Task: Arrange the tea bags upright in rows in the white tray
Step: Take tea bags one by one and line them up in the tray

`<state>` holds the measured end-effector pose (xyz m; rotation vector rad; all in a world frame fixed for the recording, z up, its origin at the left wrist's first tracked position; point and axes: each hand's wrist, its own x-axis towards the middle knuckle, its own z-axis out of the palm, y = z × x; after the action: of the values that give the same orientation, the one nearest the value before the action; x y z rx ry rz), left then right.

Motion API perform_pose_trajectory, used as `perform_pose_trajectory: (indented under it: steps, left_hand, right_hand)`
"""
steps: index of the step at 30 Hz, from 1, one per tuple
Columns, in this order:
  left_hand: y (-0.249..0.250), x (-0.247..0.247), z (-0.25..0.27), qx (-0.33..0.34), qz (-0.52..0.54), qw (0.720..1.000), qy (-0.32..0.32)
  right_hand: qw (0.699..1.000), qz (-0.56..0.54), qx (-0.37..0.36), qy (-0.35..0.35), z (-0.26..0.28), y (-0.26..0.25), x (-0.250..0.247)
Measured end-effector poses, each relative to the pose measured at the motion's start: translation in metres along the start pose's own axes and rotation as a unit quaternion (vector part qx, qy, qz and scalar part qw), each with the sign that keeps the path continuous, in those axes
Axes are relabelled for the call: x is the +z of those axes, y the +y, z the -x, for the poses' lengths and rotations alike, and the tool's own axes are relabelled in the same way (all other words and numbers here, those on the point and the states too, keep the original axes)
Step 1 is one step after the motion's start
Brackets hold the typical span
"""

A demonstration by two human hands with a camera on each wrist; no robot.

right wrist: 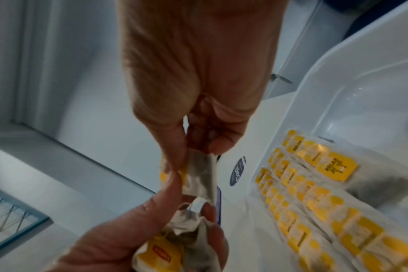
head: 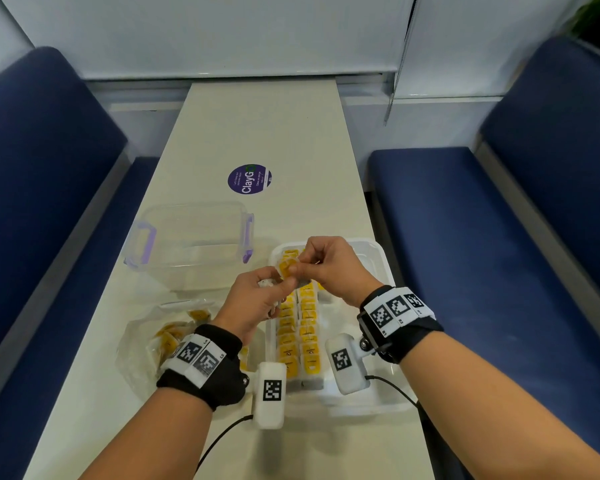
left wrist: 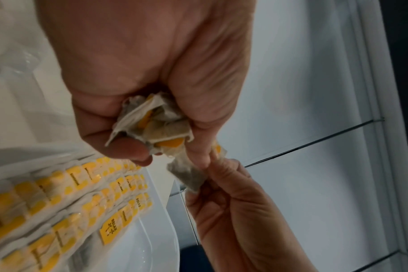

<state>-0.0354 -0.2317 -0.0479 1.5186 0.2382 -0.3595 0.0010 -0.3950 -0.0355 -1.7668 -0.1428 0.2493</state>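
Rows of tea bags [head: 300, 327] are already standing in the tray [head: 378, 251]. Above it, the left hand [head: 253, 299] is clutching a bunch [left wrist: 151, 125]; the right hand [head: 329, 265] is pinching one bag [right wrist: 198, 176] free. More are waiting in the wrapper [head: 160, 341] left of the tray.

clear lidded box [head: 191, 237], purple sticker [head: 249, 179], blue benches [head: 492, 216]
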Motion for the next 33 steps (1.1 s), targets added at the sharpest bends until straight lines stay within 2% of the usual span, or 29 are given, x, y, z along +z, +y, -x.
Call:
perform_pose_trajectory:
  steps: [4,11,16,21,25,28,33]
  left_hand:
    - [-0.004,-0.002,-0.003,0.014,0.007,1.000,0.024]
    - [-0.006,-0.003,-0.008,0.010,0.006,0.998,0.060]
    - [-0.005,-0.001,-0.006,0.014,-0.006,0.999,0.032]
    - [-0.002,-0.001,-0.006,0.021,-0.039,0.999,0.001]
    - [-0.004,-0.001,-0.006,-0.003,-0.029,0.999,-0.016]
    - [-0.005,-0.001,-0.007,-0.012,-0.021,1.000,0.001]
    - [-0.004,-0.001,-0.009,0.033,-0.015,0.998,0.056]
  right_hand:
    - [0.995,0.093,0.007,-0.033,-0.004,-0.002,-0.002]
    - [0.996,0.073,0.010,-0.059,0.000,0.003,-0.004]
    - [0.993,0.095,0.018,-0.069,-0.002,0.003,-0.005]
    - [0.998,0.034,0.033,-0.051,0.003,0.006,-0.005]
    - [0.996,-0.048,0.028,-0.071,0.005,0.006,-0.003]
    - [0.993,-0.092,0.035,-0.058,0.005,0.008,-0.004]
    - [0.995,-0.084,0.020,-0.054,0.007,0.010,-0.006]
